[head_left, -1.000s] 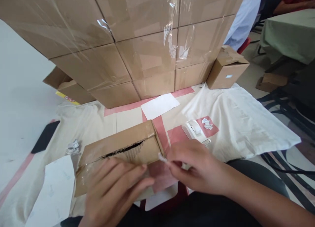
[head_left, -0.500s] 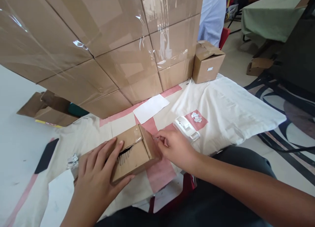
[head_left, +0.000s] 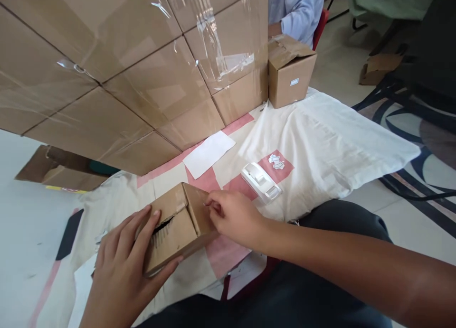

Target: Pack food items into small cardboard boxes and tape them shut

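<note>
A small brown cardboard box [head_left: 174,233] lies on the cloth-covered table, with a torn, dark slit in its upper face. My left hand [head_left: 130,257] rests on the left part of this box, fingers spread over the top and thumb along the near side. At the box's right end face is my right hand [head_left: 231,216], thumb and fingertips pinched together against it; whatever they hold is too small to make out. A white tape dispenser [head_left: 261,182] lies right of my right hand, beside small white stickers [head_left: 276,161] on a red patch.
Taped cardboard boxes [head_left: 153,90] form a wall behind. Another box [head_left: 290,76] stands at its right end, near a person's sleeve [head_left: 302,7]. White paper [head_left: 209,153] lies before the wall. An open carton [head_left: 71,173] and a black phone-like slab [head_left: 70,234] are at the left.
The view has shifted, so most things appear further left or higher. The small box looks turned slightly, and my right hand's fingertips now meet its end face. More of the other person's arm shows.
</note>
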{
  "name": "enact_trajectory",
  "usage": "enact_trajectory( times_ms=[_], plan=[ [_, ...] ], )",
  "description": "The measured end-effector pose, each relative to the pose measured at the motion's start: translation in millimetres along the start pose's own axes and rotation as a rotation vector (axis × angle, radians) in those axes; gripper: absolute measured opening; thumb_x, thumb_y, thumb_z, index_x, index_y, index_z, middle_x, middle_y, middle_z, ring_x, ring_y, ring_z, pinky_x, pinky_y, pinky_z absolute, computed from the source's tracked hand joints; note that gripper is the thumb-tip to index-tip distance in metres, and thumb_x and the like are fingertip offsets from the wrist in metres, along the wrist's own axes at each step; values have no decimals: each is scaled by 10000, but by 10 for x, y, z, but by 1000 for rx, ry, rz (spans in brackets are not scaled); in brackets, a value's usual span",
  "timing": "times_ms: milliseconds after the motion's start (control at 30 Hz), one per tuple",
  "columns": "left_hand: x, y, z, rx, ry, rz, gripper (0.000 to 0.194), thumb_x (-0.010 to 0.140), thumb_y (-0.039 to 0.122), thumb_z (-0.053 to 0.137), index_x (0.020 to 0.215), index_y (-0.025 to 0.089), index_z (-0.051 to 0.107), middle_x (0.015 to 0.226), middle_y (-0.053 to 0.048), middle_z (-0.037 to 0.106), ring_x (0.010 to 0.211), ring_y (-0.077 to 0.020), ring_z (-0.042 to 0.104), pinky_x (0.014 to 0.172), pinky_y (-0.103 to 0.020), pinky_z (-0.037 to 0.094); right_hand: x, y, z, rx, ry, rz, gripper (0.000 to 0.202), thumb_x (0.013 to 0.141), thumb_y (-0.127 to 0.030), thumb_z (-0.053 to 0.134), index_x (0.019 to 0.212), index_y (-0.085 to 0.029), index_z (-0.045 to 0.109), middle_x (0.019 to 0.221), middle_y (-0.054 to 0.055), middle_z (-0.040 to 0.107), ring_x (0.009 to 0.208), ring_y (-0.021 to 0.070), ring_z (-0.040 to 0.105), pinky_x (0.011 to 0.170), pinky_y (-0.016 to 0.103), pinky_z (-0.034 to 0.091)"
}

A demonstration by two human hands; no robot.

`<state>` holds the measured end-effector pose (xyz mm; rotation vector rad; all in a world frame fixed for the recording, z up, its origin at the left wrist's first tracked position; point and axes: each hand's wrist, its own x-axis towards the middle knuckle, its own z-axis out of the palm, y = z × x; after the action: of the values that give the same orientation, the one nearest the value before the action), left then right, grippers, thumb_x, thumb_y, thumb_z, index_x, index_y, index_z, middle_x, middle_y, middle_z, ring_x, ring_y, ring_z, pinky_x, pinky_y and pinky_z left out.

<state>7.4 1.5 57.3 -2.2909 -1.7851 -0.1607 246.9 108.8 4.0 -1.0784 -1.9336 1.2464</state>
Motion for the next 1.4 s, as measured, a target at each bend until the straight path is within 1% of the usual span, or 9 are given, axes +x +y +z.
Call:
enact_trajectory(
  times_ms=[133, 233, 433, 533, 600, 667, 1033, 1233, 1400],
  plan=[
    [-9, 1, 3, -9, 8, -5, 868, 902, 699, 558, 1617, 275, 310, 1556, -183, 474, 1367, -474, 480, 1095, -665, 389, -1, -9, -31, 27, -67, -65, 161, 838, -107, 595, 940, -180, 696, 793, 2, 704, 693, 139, 611, 612, 240, 364],
    [-14, 9, 3, -12, 6, -19, 855, 910, 687, 552, 1617, 272, 311, 1559, -186, 469, 1368, -478, 478, 1102, -674, 381, -36, -53, -149, 61, -195, -61, 120, 802, -97, 624, 878, -174, 674, 735, -14, 682, 658, 128, 587, 578, 234, 335],
    [-2, 8, -3, -4, 5, -18, 873, 903, 721, 531, 1623, 282, 302, 1543, -180, 488, 1355, -475, 494, 1086, -666, 398, -271, -111, -345, 106, -344, -5, 112, 825, -142, 603, 739, -174, 667, 585, -54, 536, 540, 88, 462, 537, 227, 303],
    [-1, 1, -1, -10, 13, -20, 886, 897, 728, 535, 1626, 280, 305, 1548, -179, 484, 1352, -476, 495, 1086, -667, 397, -382, -74, -309, 204, -319, 54, 310, 841, -146, 575, 1077, -184, 772, 671, -46, 605, 567, 91, 503, 560, 218, 359],
    [-1, -2, 2, -14, 17, -21, 891, 892, 727, 544, 1626, 281, 309, 1556, -173, 478, 1355, -475, 494, 1090, -665, 397, -417, -46, -259, 284, -333, 95, 575, 843, -152, 578, 1409, -221, 652, 769, -39, 655, 621, 100, 556, 593, 210, 410],
    [3, 0, 5, -17, 15, -22, 885, 894, 721, 547, 1626, 284, 312, 1560, -168, 476, 1355, -474, 494, 1090, -665, 400, -418, -26, -204, 354, -373, 124, 738, 843, -157, 587, 1567, -264, 493, 819, -37, 662, 656, 106, 581, 608, 207, 439],
    [23, 8, 10, -10, 12, -47, 855, 893, 658, 590, 1623, 307, 318, 1562, -157, 477, 1337, -465, 504, 1090, -660, 397, -389, 39, 47, 682, -361, 294, 838, 847, -157, 623, 1633, -297, 367, 860, -41, 656, 683, 95, 585, 701, 239, 484],
    [8, -3, 15, -19, 19, -56, 868, 886, 663, 591, 1627, 306, 315, 1571, -153, 469, 1331, -475, 504, 1079, -666, 399, -312, 41, 59, 697, -309, 323, 779, 836, -180, 669, 1586, -241, 466, 846, -37, 643, 718, 93, 567, 727, 240, 475],
    [12, -6, 19, -16, 28, -51, 844, 895, 648, 593, 1621, 309, 327, 1567, -145, 478, 1330, -469, 511, 1085, -659, 406, -371, 47, 12, 609, -300, 292, 744, 829, -169, 662, 1549, -294, 522, 819, -52, 614, 677, 85, 522, 697, 233, 461]
  ],
)
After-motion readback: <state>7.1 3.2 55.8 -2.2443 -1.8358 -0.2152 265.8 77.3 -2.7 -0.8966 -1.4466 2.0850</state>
